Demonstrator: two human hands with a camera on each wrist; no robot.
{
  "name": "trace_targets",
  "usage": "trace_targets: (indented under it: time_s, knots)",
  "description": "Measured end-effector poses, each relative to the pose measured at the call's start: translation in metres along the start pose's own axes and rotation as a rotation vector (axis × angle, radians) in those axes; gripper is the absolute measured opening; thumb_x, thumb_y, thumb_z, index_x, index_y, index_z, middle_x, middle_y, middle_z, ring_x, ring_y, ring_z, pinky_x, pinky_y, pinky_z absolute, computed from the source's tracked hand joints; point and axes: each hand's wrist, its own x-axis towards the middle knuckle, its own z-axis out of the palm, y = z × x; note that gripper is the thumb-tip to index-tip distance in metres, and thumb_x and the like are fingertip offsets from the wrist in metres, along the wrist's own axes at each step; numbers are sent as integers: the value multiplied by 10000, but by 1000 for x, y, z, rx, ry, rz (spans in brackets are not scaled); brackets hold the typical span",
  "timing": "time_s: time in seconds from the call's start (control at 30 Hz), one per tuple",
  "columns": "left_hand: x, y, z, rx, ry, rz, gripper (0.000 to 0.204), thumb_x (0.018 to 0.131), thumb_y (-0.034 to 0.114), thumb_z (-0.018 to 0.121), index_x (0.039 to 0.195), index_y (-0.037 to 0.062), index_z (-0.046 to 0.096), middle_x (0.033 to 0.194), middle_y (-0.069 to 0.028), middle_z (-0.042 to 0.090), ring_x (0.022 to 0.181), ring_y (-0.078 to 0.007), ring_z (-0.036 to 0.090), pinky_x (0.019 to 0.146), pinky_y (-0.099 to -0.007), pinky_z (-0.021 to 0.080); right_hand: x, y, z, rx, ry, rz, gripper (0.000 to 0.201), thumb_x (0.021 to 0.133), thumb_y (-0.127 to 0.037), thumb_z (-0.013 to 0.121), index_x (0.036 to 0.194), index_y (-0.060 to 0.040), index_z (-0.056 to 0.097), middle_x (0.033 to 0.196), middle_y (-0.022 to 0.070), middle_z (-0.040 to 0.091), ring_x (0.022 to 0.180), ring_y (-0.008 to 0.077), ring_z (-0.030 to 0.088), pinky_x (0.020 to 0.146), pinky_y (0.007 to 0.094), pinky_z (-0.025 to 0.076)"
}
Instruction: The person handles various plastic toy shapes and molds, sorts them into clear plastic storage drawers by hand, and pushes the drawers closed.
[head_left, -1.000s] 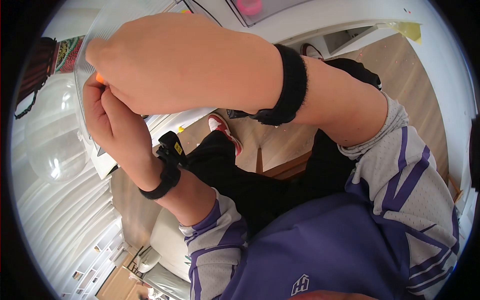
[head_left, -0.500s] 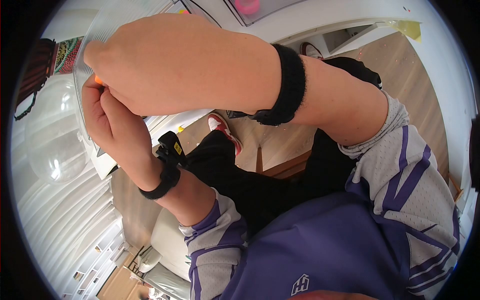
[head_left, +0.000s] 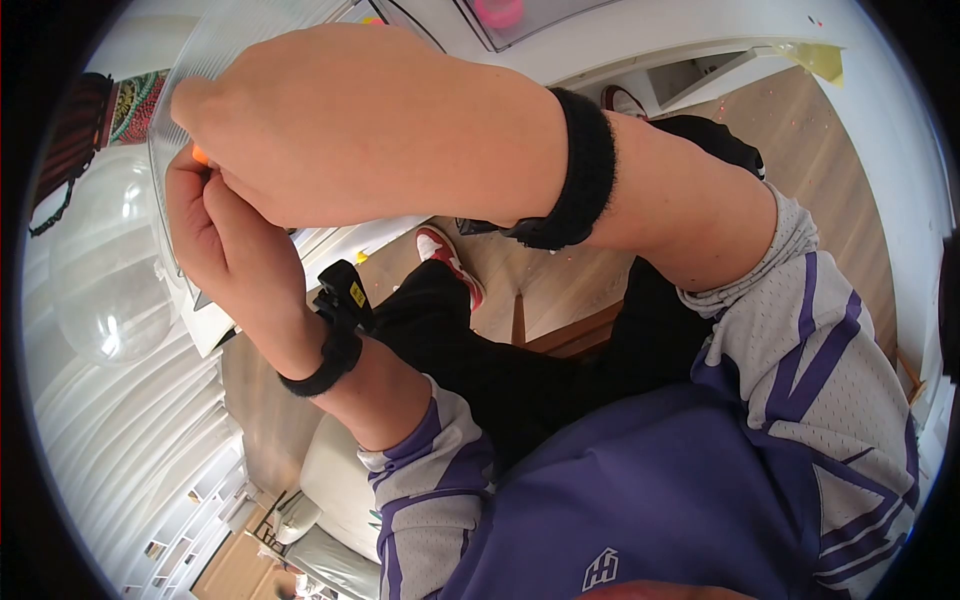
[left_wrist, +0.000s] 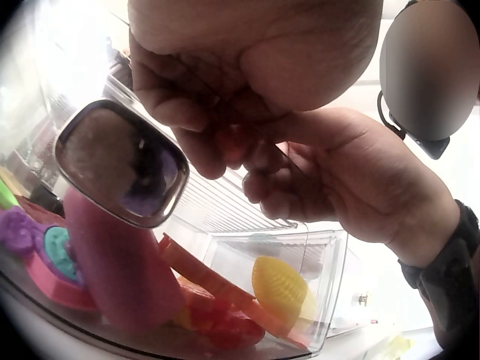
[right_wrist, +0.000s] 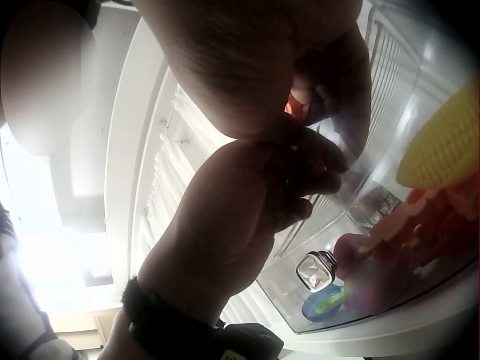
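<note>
Up by your face, your left hand [head_left: 235, 250] and right hand [head_left: 350, 120] meet at the edge of a clear ribbed plastic box [head_left: 215, 50]. Both sets of fingers are curled and bunched together around a small orange piece [head_left: 198, 155], which peeks out between them against the box wall. Whether each hand truly pinches it, you cannot tell. Through the box wall your wrist views show a yellow ridged toy [left_wrist: 281, 289], orange sticks [left_wrist: 202, 274], a pink chunky piece [left_wrist: 120, 270] and a shiny square metal cap [left_wrist: 124, 161].
</note>
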Motion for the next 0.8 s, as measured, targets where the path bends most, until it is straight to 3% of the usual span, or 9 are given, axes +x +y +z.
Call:
trace_targets:
  time_s: [0.8]
  knots:
    - [1,-1,0,66,20,44,283,1134,60,491,1198,-42,746,914,-2,684,802,-41,564,712,-219,453,1,1,1,10,25,-28,224,862,-138,738,981,48,775,853,257,804,769,421,826,660,508,652]
